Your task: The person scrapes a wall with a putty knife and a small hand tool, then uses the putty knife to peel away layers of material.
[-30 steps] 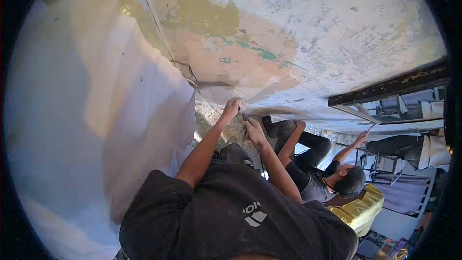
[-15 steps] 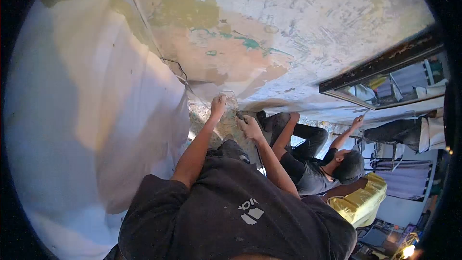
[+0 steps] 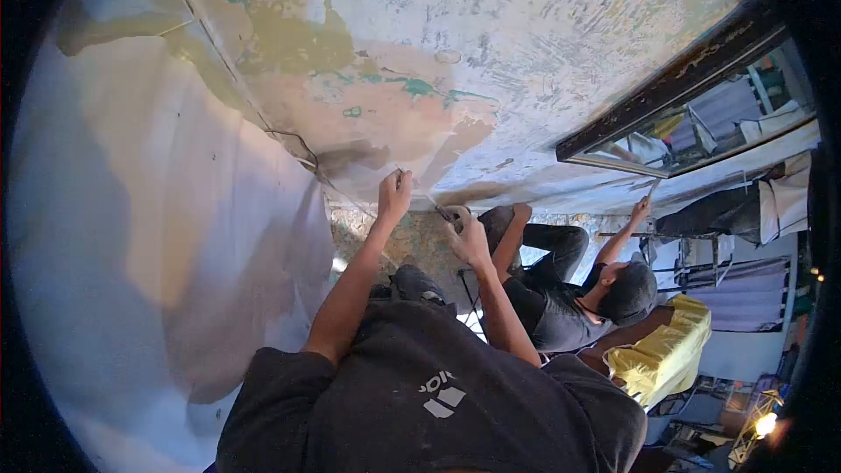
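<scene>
My left hand (image 3: 395, 196) is raised near the foot of the patchy wall (image 3: 394, 123), its fingers pinched together. Whatever lies between those fingertips is too small to make out. Lower and to the right, my right hand (image 3: 469, 238) is closed round a dark-handled tool (image 3: 449, 213). A thin pale tip points from this tool toward the wall and the left hand; its exact kind cannot be told. The two hands are apart, both in front of the lower wall.
A person in a dark cap (image 3: 631, 289) sits close on my right, one arm reaching with a thin tool toward a dark-framed mirror (image 3: 648, 136). Pale sheeting (image 3: 175, 210) hangs at left. A cable (image 3: 293, 133) runs along its edge. Yellow cloth (image 3: 666, 355) lies behind the person.
My view has shifted, so the wall and mirror appear further left. My hands are slightly further apart. The other person's raised hand has moved a little, and the tool in it shows more clearly.
</scene>
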Tool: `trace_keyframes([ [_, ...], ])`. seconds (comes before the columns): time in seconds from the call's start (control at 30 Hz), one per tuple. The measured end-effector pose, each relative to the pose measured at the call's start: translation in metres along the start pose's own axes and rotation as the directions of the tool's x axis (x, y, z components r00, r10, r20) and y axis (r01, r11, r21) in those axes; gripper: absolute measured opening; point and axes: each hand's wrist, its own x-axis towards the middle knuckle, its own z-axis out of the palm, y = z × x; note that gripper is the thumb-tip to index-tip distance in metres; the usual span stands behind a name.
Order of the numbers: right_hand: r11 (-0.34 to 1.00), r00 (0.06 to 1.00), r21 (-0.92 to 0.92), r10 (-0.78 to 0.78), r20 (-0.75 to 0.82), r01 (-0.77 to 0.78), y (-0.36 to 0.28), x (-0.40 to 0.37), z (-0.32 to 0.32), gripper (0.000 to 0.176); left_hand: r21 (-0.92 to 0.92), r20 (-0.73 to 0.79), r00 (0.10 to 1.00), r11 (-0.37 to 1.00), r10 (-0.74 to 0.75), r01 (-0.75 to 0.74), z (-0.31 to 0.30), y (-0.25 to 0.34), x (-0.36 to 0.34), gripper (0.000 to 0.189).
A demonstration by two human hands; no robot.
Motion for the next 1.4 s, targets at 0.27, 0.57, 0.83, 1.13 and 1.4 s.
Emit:
trace_keyframes([
  [0.27, 0.973, 0.936, -0.181, -0.194, -0.292, 0.145, -0.068, 0.001, -0.054, 0.029, -0.186, 0.213, 0.977, 0.980, -0.024, 0.065, 0.038, 0.067, 0.024, 0.032],
  [0.57, 0.947, 0.903, -0.321, -0.116, -0.414, -0.025, -0.103, 0.031, -0.097, 0.017, -0.285, 0.340, 0.940, 0.949, -0.030, 0.134, 0.078, 0.106, 0.046, 0.038],
  [0.83, 0.948, 0.885, -0.262, -0.273, -0.376, 0.182, -0.110, 0.058, -0.119, 0.021, -0.295, 0.240, 0.959, 0.930, -0.151, 0.220, 0.087, 0.131, 0.058, 0.047],
  [1.13, 0.937, 0.895, -0.304, -0.278, -0.349, 0.173, -0.126, 0.061, -0.139, 0.020, -0.002, 0.121, 0.985, 0.992, 0.122, -0.123, 0.099, 0.140, 0.052, 0.031],
  [1.4, 0.948, 0.909, -0.259, -0.262, -0.322, 0.182, -0.122, 0.065, -0.150, 0.019, 0.126, 0.122, 0.976, 0.973, 0.181, -0.196, 0.096, 0.161, 0.046, 0.015],
])
